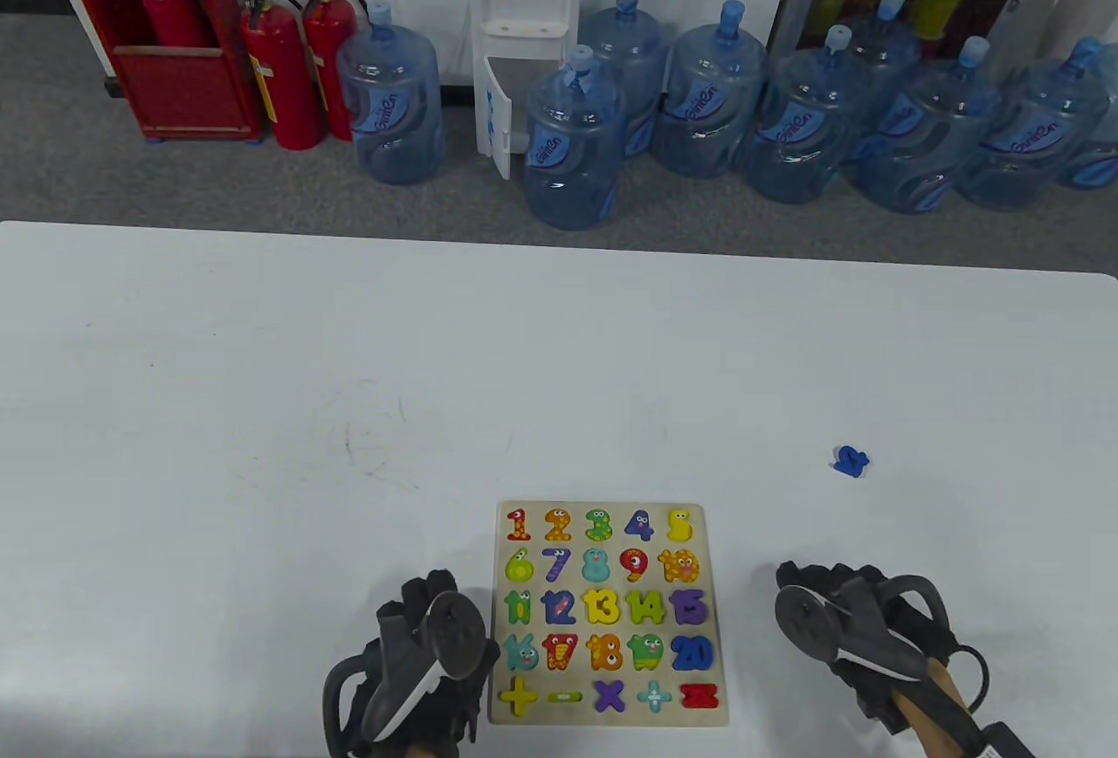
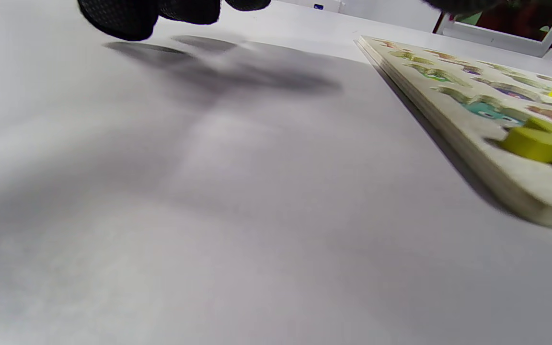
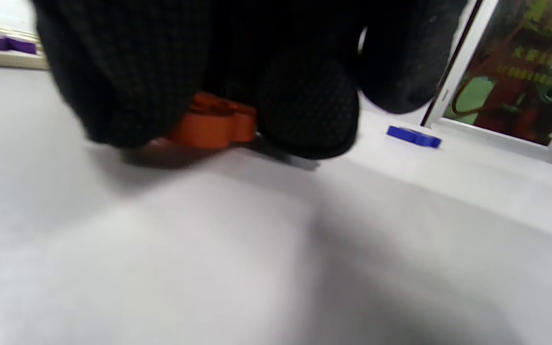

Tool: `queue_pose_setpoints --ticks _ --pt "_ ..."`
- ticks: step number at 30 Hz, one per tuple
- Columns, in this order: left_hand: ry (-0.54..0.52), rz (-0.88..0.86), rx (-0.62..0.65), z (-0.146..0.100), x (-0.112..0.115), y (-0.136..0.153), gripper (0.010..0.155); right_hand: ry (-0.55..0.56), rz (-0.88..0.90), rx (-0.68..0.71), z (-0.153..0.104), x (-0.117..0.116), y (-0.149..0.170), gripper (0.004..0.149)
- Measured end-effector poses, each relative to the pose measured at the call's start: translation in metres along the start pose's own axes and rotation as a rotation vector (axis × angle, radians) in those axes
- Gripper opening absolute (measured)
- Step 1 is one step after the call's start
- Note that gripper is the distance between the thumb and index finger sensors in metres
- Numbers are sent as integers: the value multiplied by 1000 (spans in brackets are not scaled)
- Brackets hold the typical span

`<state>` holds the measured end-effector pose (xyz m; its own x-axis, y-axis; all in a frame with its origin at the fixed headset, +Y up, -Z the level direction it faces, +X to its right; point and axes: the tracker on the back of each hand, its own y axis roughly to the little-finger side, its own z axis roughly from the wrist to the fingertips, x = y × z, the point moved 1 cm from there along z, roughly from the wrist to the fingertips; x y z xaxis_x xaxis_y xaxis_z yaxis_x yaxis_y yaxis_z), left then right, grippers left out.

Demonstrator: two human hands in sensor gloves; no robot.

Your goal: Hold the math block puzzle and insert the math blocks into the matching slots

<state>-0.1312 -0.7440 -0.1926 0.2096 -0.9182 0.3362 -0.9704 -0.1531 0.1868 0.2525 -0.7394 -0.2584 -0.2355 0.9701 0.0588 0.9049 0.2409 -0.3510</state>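
The puzzle (image 1: 609, 614) lies flat on the table (image 1: 262, 409) near its front edge, between the two hands. From the table view nearly every slot looks filled, numbers in four rows and the sign blocks along the bottom row. I cannot tell at this size which slots are painted backing only and which hold a block. So most of the work looks done.

Two blocks are loose. A blue block (image 1: 850, 461) lies on the table well apart from the puzzle, beyond the right hand (image 1: 852, 623) and to its right. An orange block (image 3: 211, 125) sits on the table under the right hand's fingers (image 3: 307, 103), which curl down around it; they seem to be touching it on both sides, though the blur leaves it unsure whether the pinch has closed (the block appears to rest on the table, not lifted).

The left hand (image 1: 419, 662) is just beside the puzzle's left edge. In the left wrist view its fingertips (image 2: 122, 17) hang above bare table with their shadow below, apart from the board (image 2: 448, 110) and gripping nothing, so the holding part of the task is not yet in hand.

What is left, by my judgement: seat the orange block, then fetch the blue one.
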Motion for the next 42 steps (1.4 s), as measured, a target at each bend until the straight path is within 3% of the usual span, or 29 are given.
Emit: queue_pose_setpoints --ticks 15,29,42 --pt "3 -3 -6 0 0 1 84 9 -51 55 3 4 -18 66" --pt "6 -6 -3 0 0 1 84 203 -61 169 -13 47 -50 68" --pt "12 -5 12 0 1 -1 84 256 -164 211 -18 63 -78 68"
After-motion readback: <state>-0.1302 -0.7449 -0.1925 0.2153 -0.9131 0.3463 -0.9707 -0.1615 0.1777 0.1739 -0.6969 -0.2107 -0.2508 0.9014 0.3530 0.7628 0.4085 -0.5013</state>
